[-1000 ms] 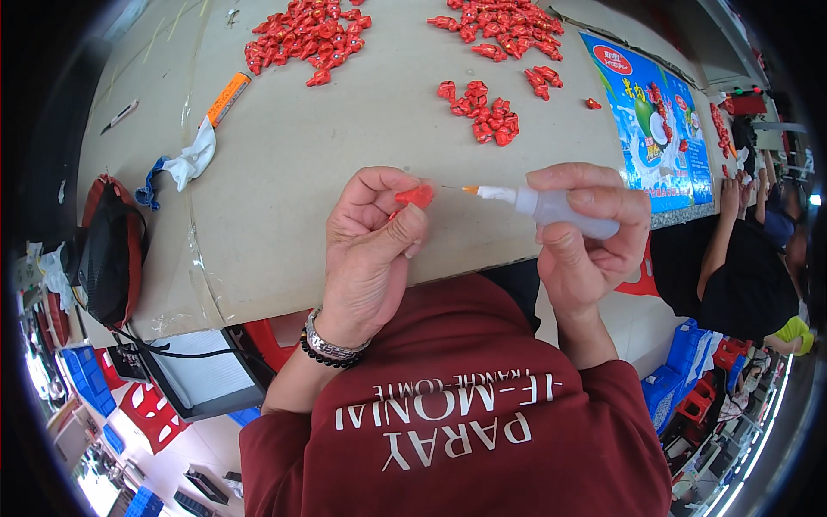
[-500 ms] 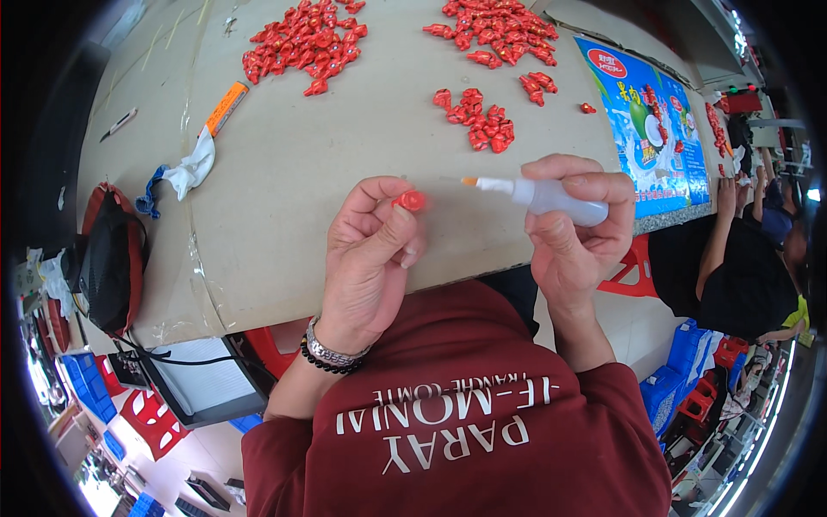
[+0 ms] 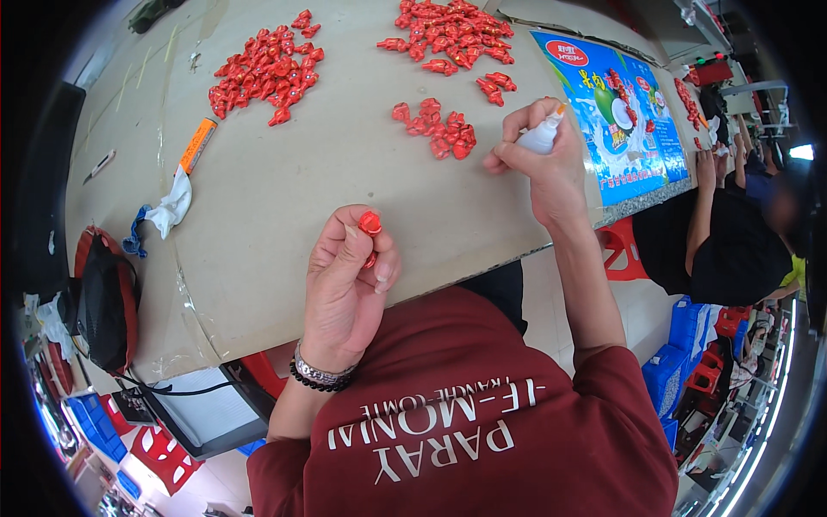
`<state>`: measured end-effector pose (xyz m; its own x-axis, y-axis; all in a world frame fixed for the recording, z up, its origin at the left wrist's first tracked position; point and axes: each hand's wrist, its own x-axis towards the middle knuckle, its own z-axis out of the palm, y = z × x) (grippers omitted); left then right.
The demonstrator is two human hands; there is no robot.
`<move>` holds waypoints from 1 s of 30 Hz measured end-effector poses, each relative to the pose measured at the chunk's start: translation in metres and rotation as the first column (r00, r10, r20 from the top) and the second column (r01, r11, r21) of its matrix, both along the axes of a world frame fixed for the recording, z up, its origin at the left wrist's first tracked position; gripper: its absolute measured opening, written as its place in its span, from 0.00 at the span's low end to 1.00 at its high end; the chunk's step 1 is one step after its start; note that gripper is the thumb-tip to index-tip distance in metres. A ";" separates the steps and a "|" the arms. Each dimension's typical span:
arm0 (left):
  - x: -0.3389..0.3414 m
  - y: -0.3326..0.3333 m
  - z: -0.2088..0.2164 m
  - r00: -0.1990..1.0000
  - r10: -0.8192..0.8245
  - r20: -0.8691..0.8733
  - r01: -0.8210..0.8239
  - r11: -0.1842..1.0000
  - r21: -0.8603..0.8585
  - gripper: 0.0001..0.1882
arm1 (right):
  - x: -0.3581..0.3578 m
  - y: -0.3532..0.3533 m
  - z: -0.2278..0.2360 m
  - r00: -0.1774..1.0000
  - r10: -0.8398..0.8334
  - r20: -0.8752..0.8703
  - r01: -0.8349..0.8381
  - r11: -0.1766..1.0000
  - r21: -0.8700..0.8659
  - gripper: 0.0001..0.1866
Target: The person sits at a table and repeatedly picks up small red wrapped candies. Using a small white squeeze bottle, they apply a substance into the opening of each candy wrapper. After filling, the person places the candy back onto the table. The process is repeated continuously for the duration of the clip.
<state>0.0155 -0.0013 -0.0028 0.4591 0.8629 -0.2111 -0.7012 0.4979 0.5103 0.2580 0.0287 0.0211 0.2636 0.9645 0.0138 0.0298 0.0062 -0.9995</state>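
Note:
My left hand [image 3: 345, 280] is closed, pinching a small shiny red plastic piece [image 3: 370, 225] between thumb and forefinger above the near part of the table. My right hand [image 3: 556, 168] is raised farther off to the right, wrapped round a white translucent squeeze bottle [image 3: 539, 139] with an orange tip pointing up. The bottle is apart from the red piece. Close to my right hand lies a loose cluster of similar red pieces [image 3: 439, 129], and a few more red pieces [image 3: 495, 86] sit just beyond it.
Larger heaps of red pieces lie at the far left [image 3: 267, 73] and far middle [image 3: 452, 34]. A blue poster [image 3: 612, 129] covers the table's right end. On the left are an orange strip-like item [image 3: 198, 146], white cloth [image 3: 172, 205], a pen-like tool [image 3: 100, 166] and a black bag [image 3: 108, 302].
The squeeze bottle has swung away from the red piece, far and to the right, and its tip has turned upward. My left hand still grips the red piece. The whole view has shifted a little.

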 end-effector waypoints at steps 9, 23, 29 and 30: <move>0.001 -0.002 0.001 0.999 -0.013 -0.030 0.013 1.000 0.012 0.09 | -0.012 0.006 -0.008 0.544 0.038 0.838 -0.234 0.966 0.108 0.09; 0.004 -0.003 0.003 0.997 0.000 -0.082 0.001 1.000 0.007 0.10 | -0.016 -0.007 -0.004 0.589 0.186 0.786 -0.221 0.973 -0.065 0.17; 0.005 -0.005 0.000 0.981 0.054 -0.186 -0.043 0.997 0.061 0.09 | -0.033 -0.019 0.008 0.863 0.176 0.474 -0.204 0.979 0.008 0.12; 0.006 -0.005 0.001 0.979 0.056 -0.195 -0.043 0.997 0.067 0.09 | -0.037 -0.022 0.013 0.898 0.204 0.389 -0.212 0.977 -0.023 0.12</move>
